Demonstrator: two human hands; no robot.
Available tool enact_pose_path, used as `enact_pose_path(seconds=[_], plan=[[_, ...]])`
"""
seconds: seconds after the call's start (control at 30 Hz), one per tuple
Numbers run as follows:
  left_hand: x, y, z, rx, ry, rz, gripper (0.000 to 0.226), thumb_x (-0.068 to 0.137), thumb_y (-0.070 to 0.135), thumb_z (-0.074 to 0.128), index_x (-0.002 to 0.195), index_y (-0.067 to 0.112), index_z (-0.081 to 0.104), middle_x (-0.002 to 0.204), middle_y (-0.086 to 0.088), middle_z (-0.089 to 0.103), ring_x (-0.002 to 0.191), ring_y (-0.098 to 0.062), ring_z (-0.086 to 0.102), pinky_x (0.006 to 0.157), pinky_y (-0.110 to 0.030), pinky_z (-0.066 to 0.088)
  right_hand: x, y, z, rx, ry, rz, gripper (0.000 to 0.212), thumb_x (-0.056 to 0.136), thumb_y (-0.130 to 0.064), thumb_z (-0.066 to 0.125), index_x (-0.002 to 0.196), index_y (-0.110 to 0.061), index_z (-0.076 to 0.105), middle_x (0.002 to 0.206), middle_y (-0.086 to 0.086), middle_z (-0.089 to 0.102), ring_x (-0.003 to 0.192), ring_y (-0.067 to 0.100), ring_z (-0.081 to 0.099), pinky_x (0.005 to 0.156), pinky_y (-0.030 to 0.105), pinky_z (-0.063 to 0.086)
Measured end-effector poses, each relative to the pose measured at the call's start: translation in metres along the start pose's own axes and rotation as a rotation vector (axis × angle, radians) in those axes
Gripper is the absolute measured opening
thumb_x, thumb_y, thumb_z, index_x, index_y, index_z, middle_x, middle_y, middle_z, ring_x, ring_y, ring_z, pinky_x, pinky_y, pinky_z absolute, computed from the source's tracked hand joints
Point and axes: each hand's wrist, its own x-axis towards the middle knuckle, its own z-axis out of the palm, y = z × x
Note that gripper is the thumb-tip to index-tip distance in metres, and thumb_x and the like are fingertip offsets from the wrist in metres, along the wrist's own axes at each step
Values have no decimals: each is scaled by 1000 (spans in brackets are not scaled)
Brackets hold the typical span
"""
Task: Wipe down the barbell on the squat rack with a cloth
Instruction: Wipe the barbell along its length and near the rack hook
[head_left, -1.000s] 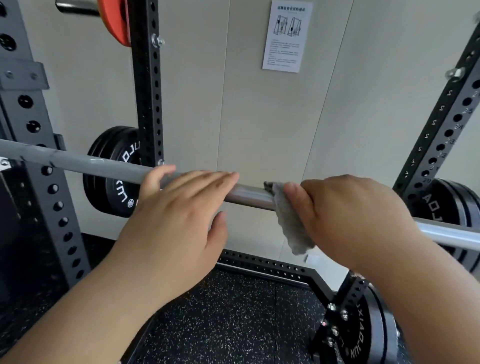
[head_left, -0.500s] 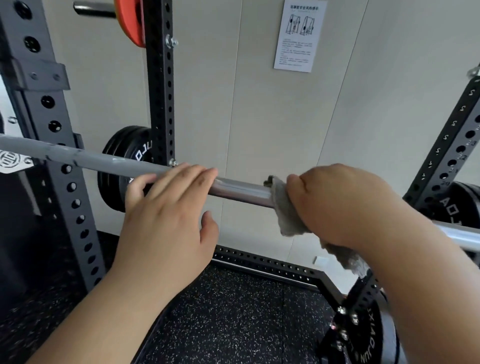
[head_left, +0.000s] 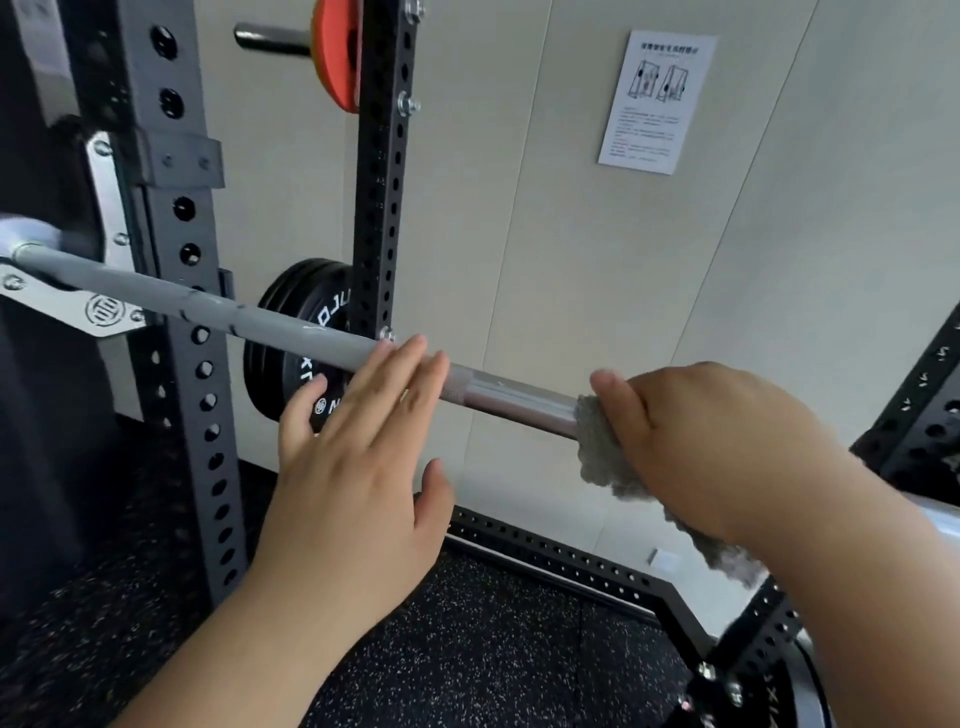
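Note:
The grey steel barbell (head_left: 249, 322) runs from the rack hook at the left down to the right edge. My right hand (head_left: 711, 441) grips a grey cloth (head_left: 597, 447) wrapped around the bar's shiny middle section. A loose end of the cloth hangs below my wrist. My left hand (head_left: 358, 478) is flat with straight fingers, its fingertips resting on top of the bar to the left of the cloth. The bar under my right hand is hidden.
A black rack upright (head_left: 176, 364) stands at the left and another upright (head_left: 382, 171) behind the bar. Black weight plates (head_left: 291, 338) hang on the rear upright, a red plate (head_left: 337, 52) above. A rack base beam (head_left: 571, 561) crosses the speckled rubber floor (head_left: 467, 649). A notice (head_left: 657, 101) hangs on the wall.
My view has swung left, showing the left hook. My right hand with the cloth sits a little farther right along the bar, and my left hand's fingers have straightened over the bar.

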Motion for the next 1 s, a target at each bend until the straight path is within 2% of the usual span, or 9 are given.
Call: enact_pose_path(seconds=[0.07,0.2,0.37,0.47,0.63,0.73,0.83,0.9,1.0], plan=[[1,0,4,0,15,-12,74,93,34,51,163,16,33,172,2,26,160,-15,20,127,-53,17,11,-25,18,-26,76,-143,61,100,-67,11,84,-30,57,71,-9,63,61,15,60,58,35,52],[8,0,3,-15,32,-8,67,91,24,61,155,17,44,163,5,41,156,-15,29,124,-48,19,17,-56,42,-225,242,-334,39,96,-59,52,93,-21,56,71,-4,56,53,21,39,49,27,28],[9,-6,2,-44,53,24,66,88,22,58,153,20,48,158,9,44,154,-12,32,123,-39,17,9,-14,1,107,-113,-87,71,88,-86,14,83,-32,60,66,-13,70,55,4,64,62,31,57],[12,-3,2,-41,69,19,67,83,16,64,149,19,53,153,7,49,151,-15,38,122,-42,23,19,-25,11,4,12,-84,71,95,-75,11,82,-28,62,71,-7,71,62,15,65,66,33,57],[13,0,-2,-52,80,-5,60,80,10,67,140,16,58,146,8,53,144,-15,44,116,-37,28,34,-73,45,-209,348,-379,37,100,-53,46,88,-20,58,70,-2,58,50,24,41,48,25,17],[13,-4,-5,-64,88,-7,62,83,6,64,143,20,57,146,10,53,141,-12,45,115,-36,27,23,-45,27,-60,91,-284,49,97,-74,33,89,-27,47,75,-8,57,61,18,52,49,28,33],[13,-4,-5,-60,95,5,64,83,5,63,144,22,56,146,12,53,141,-11,45,115,-35,27,3,-4,1,79,-90,-83,72,79,-92,17,82,-35,60,62,-17,68,53,0,61,60,30,56],[13,-2,-5,-49,97,4,66,81,7,63,144,21,57,145,11,53,140,-12,46,115,-34,27,-5,-1,-8,112,-157,-36,69,79,-91,19,79,-38,64,64,-26,69,54,-4,62,65,30,59],[14,2,-4,-25,81,3,65,79,11,63,143,18,58,144,8,55,140,-15,48,114,-37,31,8,-22,-3,-43,-70,-129,61,90,-82,24,88,-33,59,73,-11,65,66,9,61,62,31,52]])
